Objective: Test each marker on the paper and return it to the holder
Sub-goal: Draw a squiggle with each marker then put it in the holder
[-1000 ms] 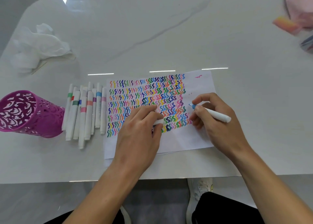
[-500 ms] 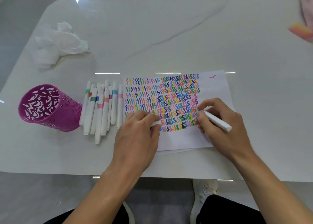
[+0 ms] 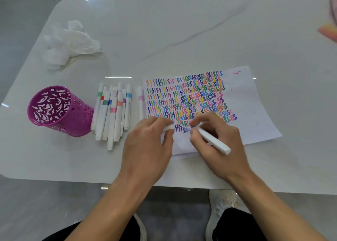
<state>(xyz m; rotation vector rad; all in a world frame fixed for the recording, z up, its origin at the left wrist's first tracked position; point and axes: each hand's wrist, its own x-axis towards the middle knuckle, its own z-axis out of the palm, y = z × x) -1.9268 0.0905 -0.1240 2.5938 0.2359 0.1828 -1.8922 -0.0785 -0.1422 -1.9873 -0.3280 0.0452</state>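
Observation:
A white sheet of paper [image 3: 251, 113] covered in rows of coloured squiggles lies on the table. My right hand [image 3: 218, 142] grips a white marker [image 3: 214, 140] like a pen, its tip hidden by my fingers at the bottom row of squiggles. My left hand [image 3: 147, 146] rests on the paper's lower left corner and pinches a white cap [image 3: 168, 126]. Several capped white markers [image 3: 113, 113] with coloured bands lie side by side left of the paper. The purple lattice holder [image 3: 60, 111] stands at the far left and looks empty.
Crumpled white tissue [image 3: 69, 42] and a thin stick lie at the back left. A pink and orange object [image 3: 328, 33] sits at the right edge. The table's front edge runs just below my wrists, with my knees and shoes under it.
My right hand has moved left with the marker, from the right end of the squiggle rows to the bottom row, close to my left hand. The view has shifted left.

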